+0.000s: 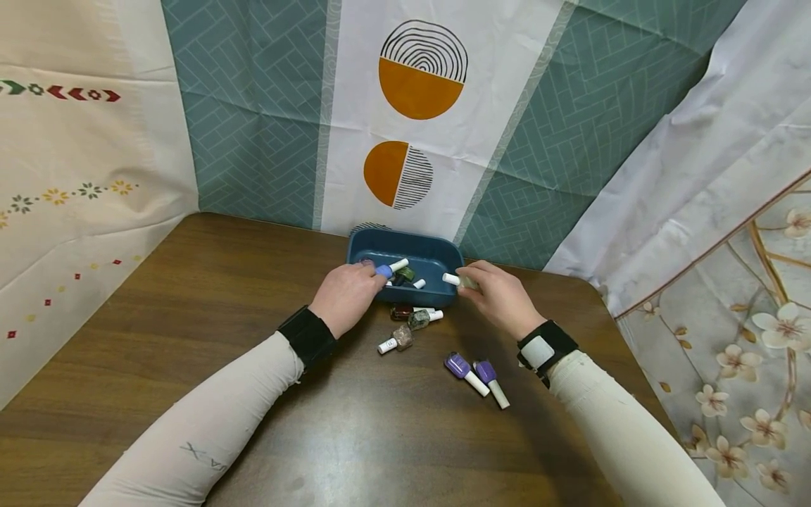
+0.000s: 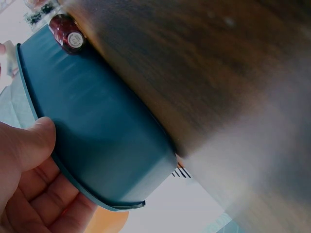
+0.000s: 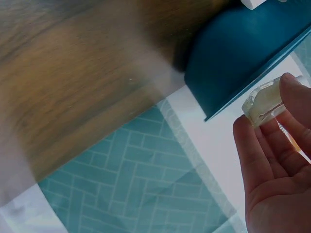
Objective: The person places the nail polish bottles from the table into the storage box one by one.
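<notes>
My left hand [image 1: 347,294] reaches over the near left rim of a dark blue bin [image 1: 408,294]. Its fingers hold a periwinkle nail polish bottle [image 1: 384,271] with a white cap; in the left wrist view the bin's wall hides this bottle, and the thumb [image 2: 43,133] shows at the rim. At the right end of the bin, my right hand [image 1: 500,292] pinches a pale, see-through nail polish bottle [image 3: 266,102] whose white cap [image 1: 451,279] points left over the bin. Inside the bin lie a dark green bottle [image 1: 404,274] and other white-capped bottles.
Before the bin lie a dark red bottle [image 1: 400,313], a grey glitter bottle [image 1: 418,320] and a brownish glitter bottle [image 1: 402,336]. Two purple bottles [image 1: 457,365] lie nearer on the wooden table [image 1: 304,429]. Patterned curtains [image 1: 253,127] hang right behind the bin.
</notes>
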A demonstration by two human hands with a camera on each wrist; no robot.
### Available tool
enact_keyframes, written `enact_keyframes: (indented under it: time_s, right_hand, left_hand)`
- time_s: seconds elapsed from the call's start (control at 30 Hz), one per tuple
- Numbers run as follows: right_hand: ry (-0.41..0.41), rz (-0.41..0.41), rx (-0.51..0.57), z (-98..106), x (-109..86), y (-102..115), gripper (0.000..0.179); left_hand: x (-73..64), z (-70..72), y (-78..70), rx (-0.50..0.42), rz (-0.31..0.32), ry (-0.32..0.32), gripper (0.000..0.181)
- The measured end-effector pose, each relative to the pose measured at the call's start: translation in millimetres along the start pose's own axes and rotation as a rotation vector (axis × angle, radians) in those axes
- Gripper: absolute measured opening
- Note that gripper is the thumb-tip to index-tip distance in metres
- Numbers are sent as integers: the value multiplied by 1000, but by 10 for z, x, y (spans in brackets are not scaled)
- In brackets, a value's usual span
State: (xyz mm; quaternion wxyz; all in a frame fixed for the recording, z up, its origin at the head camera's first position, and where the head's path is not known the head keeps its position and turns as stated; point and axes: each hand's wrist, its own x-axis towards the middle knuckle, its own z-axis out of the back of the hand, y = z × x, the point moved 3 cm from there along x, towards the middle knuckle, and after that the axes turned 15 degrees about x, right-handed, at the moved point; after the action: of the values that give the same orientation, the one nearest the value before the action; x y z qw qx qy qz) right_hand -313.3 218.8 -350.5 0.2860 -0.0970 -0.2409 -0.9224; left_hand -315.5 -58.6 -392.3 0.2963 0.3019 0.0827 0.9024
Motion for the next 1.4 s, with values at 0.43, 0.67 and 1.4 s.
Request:
enact_keyframes:
  time_s: [0.43, 0.67, 1.4]
  right_hand:
    - [37, 4, -6, -179, 241, 134, 38]
    - [65, 16, -17, -273, 340, 182, 37]
    - [196, -85, -26, -517, 610, 231, 34]
  left_hand:
    - [-9, -2, 12, -3, 5, 24, 19]
    - [-13, -18, 6, -3, 1, 1, 16]
    - [0, -30, 11, 24, -6, 35, 19]
